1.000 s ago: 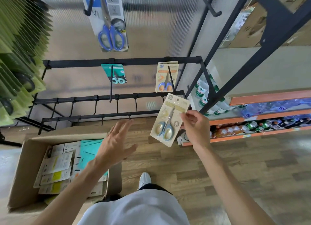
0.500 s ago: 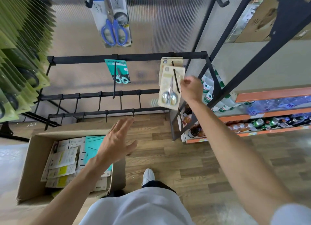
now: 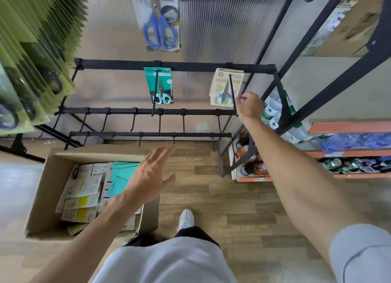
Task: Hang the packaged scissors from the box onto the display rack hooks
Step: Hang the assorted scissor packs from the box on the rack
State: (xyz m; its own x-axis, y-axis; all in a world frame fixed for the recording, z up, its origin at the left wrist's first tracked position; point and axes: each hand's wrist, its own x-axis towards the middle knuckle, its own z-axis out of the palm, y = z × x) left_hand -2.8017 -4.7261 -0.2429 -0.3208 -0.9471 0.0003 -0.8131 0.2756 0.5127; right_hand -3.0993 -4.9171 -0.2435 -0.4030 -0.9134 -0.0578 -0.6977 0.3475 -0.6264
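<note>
Hanging on the rack's right hook, a beige scissors pack sits beside the loosely curled, seemingly empty right hand. Left hand hovers spread above the box, where many packs remain.

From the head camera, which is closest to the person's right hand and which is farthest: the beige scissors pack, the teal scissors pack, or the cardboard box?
1. Beige scissors pack: on the hook just left of the right hand.
2. Teal scissors pack: on the same bar, further left.
3. Cardboard box: down on the floor, far left, below the rack.
</note>
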